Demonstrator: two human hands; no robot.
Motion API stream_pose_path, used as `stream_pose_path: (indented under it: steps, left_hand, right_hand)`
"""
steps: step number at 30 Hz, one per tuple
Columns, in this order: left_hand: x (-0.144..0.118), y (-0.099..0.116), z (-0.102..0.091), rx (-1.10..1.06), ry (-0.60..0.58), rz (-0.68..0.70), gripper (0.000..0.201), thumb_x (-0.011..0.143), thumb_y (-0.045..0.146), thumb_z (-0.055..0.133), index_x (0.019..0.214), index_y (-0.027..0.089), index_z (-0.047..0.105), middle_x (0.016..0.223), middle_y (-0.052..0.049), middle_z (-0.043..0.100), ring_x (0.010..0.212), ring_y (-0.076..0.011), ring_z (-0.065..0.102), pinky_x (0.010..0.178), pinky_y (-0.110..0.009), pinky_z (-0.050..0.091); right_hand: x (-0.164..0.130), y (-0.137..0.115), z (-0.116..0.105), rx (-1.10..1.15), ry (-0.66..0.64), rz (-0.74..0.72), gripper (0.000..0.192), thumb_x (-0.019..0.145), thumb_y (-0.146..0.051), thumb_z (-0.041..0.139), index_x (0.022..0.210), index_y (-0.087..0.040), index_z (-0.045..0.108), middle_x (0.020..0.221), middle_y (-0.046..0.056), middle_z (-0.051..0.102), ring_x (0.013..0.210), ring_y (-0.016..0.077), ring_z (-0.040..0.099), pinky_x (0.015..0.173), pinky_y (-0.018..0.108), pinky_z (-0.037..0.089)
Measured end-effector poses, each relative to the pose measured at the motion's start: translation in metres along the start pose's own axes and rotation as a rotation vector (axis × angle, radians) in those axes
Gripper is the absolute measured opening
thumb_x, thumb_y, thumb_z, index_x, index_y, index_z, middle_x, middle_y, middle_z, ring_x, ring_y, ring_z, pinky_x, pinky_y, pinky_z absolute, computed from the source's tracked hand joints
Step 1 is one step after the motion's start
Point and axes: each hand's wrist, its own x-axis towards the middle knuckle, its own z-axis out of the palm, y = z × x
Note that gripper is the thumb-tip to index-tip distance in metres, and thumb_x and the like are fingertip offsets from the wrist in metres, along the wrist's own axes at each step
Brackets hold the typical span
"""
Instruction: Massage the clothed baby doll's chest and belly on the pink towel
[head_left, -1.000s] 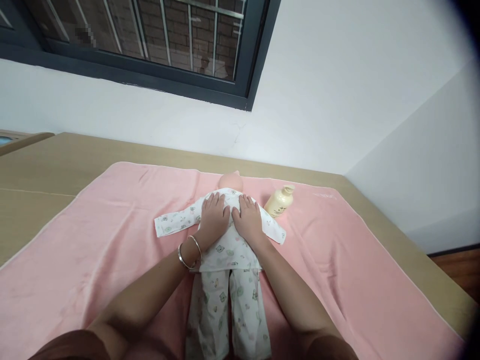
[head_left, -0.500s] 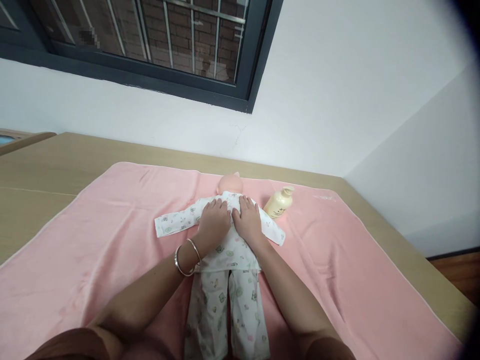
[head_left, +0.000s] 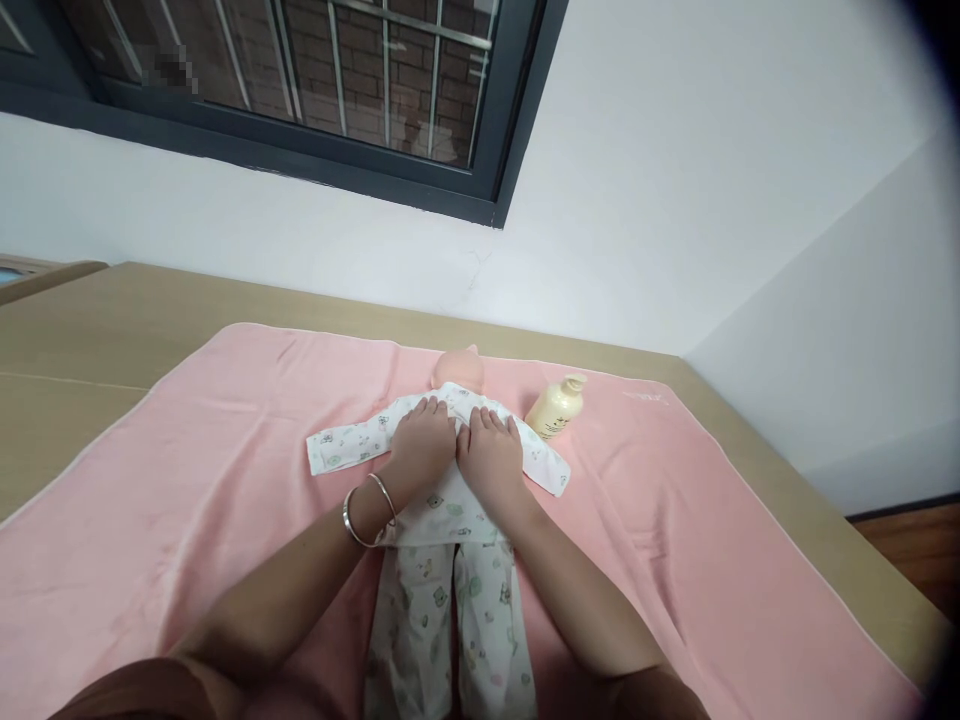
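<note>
A baby doll in a white printed long-sleeved top and matching trousers lies stretched out, its head away from me. No face shows on the head, and its arms spread sideways. My left hand, with two silver bangles on the wrist, rests flat on the upper part of the top, fingers extended. Beside it my right hand lies on the other side of the doll's upper body, fingers stretched toward the head. The hands nearly touch. Right of the doll is a pale yellow bottle, leaning in view.
A pink blanket with some folds lies under the doll and bottle on a wooden table. Behind stand a white wall and a dark-framed window with bars.
My hands have slid slightly toward me along the top, the right more than the left, and come closer together. Doll and bottle stay in place.
</note>
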Motion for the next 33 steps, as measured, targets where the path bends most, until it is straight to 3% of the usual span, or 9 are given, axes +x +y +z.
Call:
stream_pose_path:
  steps: [3, 8, 16, 23, 28, 33]
  left_hand:
    - [0.004, -0.009, 0.006, -0.036, 0.035, 0.04, 0.033, 0.094, 0.02, 0.035, 0.108, 0.01, 0.064, 0.121, -0.018, 0.064, 0.125, -0.0281, 0.054, 0.108, -0.047, 0.04]
    - [0.004, -0.002, 0.008, -0.048, 0.098, -0.116, 0.042, 0.096, 0.025, 0.035, 0.129, 0.007, 0.052, 0.135, -0.019, 0.056, 0.132, -0.0298, 0.046, 0.108, -0.048, 0.039]
    - [-0.012, 0.024, -0.008, 0.047, -0.005, -0.073, 0.04, 0.092, 0.02, 0.041, 0.125, 0.004, 0.056, 0.13, -0.025, 0.058, 0.123, -0.0355, 0.054, 0.1, -0.05, 0.042]
    - [-0.003, 0.007, -0.009, -0.065, -0.016, -0.07, 0.035, 0.092, 0.022, 0.04, 0.118, 0.009, 0.061, 0.122, -0.018, 0.064, 0.12, -0.0285, 0.057, 0.101, -0.043, 0.044]
    - [0.005, -0.01, 0.006, -0.111, 0.034, -0.086, 0.04, 0.097, 0.025, 0.031, 0.122, 0.008, 0.057, 0.131, -0.019, 0.059, 0.128, -0.0284, 0.051, 0.108, -0.047, 0.04]
    - [0.004, -0.008, 0.025, -0.168, 0.112, -0.16, 0.048, 0.099, 0.028, 0.025, 0.134, 0.005, 0.048, 0.141, -0.018, 0.052, 0.136, -0.0303, 0.043, 0.112, -0.051, 0.034]
  right_hand:
    - [-0.003, -0.004, -0.001, -0.015, 0.011, 0.0, 0.045, 0.101, -0.029, 0.031, 0.136, -0.009, 0.052, 0.138, 0.017, 0.054, 0.131, 0.0272, 0.046, 0.115, 0.046, 0.017]
    - [0.01, 0.008, 0.002, 0.079, -0.024, 0.038, 0.049, 0.098, -0.03, 0.034, 0.141, -0.011, 0.048, 0.145, 0.015, 0.048, 0.137, 0.027, 0.039, 0.115, 0.047, 0.018]
    - [0.027, 0.031, 0.008, 0.173, -0.116, 0.027, 0.056, 0.1, -0.037, 0.028, 0.15, -0.011, 0.032, 0.156, 0.011, 0.029, 0.146, 0.0243, 0.019, 0.118, 0.048, 0.012]
    - [0.008, 0.008, 0.0, 0.043, -0.066, -0.031, 0.051, 0.1, -0.026, 0.028, 0.148, -0.01, 0.037, 0.149, 0.016, 0.041, 0.14, 0.0299, 0.033, 0.115, 0.05, 0.018]
    - [-0.007, -0.006, 0.0, -0.098, 0.034, -0.082, 0.048, 0.1, -0.025, 0.032, 0.142, -0.007, 0.045, 0.139, 0.021, 0.052, 0.132, 0.0308, 0.043, 0.116, 0.052, 0.012]
    - [-0.003, -0.003, -0.002, -0.065, 0.051, -0.071, 0.045, 0.099, -0.026, 0.034, 0.138, -0.01, 0.051, 0.135, 0.018, 0.056, 0.128, 0.0307, 0.047, 0.116, 0.054, 0.012]
